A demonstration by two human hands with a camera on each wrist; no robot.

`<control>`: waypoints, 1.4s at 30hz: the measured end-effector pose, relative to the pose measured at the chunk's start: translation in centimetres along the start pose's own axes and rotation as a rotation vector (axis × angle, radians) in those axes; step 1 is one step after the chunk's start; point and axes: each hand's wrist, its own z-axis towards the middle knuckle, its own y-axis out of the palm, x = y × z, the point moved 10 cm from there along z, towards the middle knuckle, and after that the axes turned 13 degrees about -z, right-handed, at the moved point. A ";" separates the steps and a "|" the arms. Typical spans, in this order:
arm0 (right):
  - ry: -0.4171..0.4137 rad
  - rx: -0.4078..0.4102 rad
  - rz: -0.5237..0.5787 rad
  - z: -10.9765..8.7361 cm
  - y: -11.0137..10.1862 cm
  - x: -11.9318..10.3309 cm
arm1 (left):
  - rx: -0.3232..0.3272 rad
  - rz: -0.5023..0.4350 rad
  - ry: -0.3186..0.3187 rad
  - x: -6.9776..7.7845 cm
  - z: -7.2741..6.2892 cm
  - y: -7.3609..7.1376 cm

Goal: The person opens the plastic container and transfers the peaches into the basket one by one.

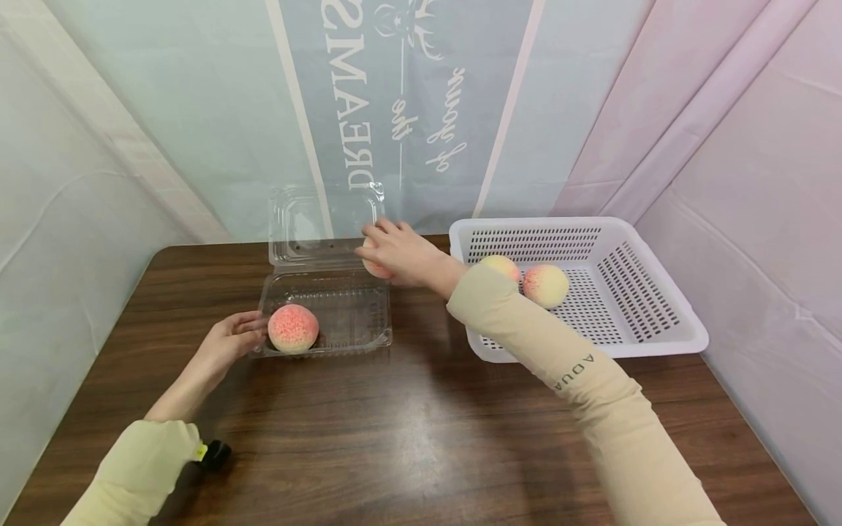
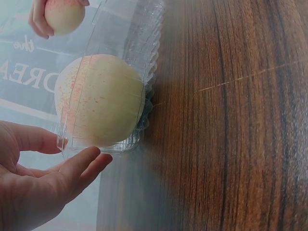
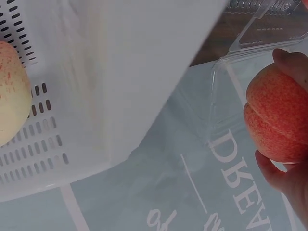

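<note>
A clear plastic clamshell box [image 1: 351, 310] lies on the table, its hinged lid [image 1: 299, 223] standing up behind it. One pink and pale yellow peach [image 1: 292, 329] sits in the left end of the box. At that end my left hand [image 1: 226, 342] pinches the rim between thumb and fingers, close to the peach, as the left wrist view shows. Over the box's right rear corner my right hand [image 1: 409, 256] grips another peach [image 3: 276, 115], red on the side facing the right wrist camera. Its fingers partly cover this peach in the head view.
A white perforated basket [image 1: 684, 332] stands to the right, under my right forearm. Two peaches lie in it, one partly behind the sleeve [image 1: 498, 264] and one beside it [image 1: 546, 286]. Behind the brown wooden table [image 1: 368, 438] hangs a printed curtain [image 1: 421, 95].
</note>
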 end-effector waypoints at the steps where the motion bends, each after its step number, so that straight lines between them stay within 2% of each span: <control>1: 0.000 -0.007 0.001 -0.1 0.1 0.1 | -0.001 -0.001 0.000 0.0 0.0 0.0; 6: -0.008 -0.028 -0.003 -0.5 0.2 0.5 | 0.000 -0.002 -0.004 0.0 0.0 0.0; 18: -0.023 0.069 0.023 -1.6 -0.3 0.9 | -0.004 0.004 0.003 0.0 0.0 0.0; 25: -0.023 0.067 0.025 -2.0 -0.5 1.1 | -0.006 -0.003 0.006 0.0 0.0 0.0; 36: -0.023 0.110 0.027 -3.0 -0.9 1.6 | -0.007 -0.004 0.006 -0.1 0.0 0.0; 42: -0.006 0.101 0.050 -3.5 -0.9 2.3 | -0.009 -0.001 0.008 -0.1 0.0 0.0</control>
